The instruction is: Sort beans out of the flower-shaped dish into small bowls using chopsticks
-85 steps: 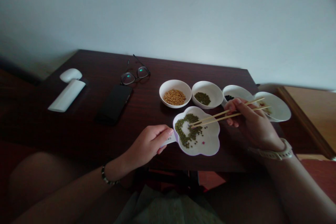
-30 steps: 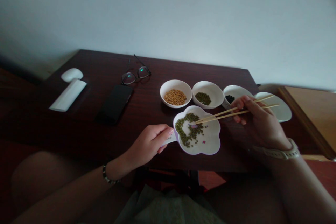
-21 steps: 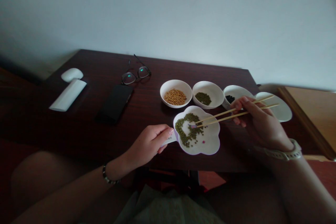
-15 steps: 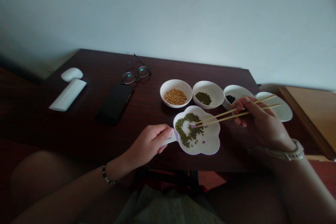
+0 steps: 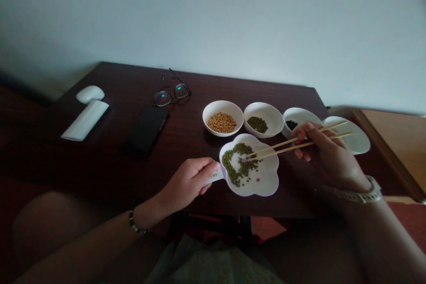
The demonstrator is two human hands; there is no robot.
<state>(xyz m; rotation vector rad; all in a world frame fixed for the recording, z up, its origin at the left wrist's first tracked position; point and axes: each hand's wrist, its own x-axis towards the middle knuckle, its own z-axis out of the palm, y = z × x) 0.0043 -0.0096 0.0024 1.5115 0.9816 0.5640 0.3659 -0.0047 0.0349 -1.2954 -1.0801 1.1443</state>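
Our left hand (image 5: 191, 180) pinches the handle (image 5: 215, 174) of the flower-shaped dish (image 5: 269, 175) between thumb and fingers, probably to keep it steady. Our right hand (image 5: 328, 155) has its fingers closed around the chopsticks (image 5: 282, 147), well back from the tips, which seems to give reach and a clearer view — whether the tips grip anything, we cannot tell. Green beans (image 5: 244, 147) lie in the dish, mostly toward the handle. Just beyond stand four white bowls (image 5: 273, 120) in a row, presumably for easy reach: yellow beans (image 5: 222, 123), more green beans, dark beans (image 5: 292, 124); our right hand partly hides the last bowl. Farther left on the table (image 5: 133, 84), the phone (image 5: 146, 131) and glasses (image 5: 172, 97) sit apart, seemingly kept out of the way
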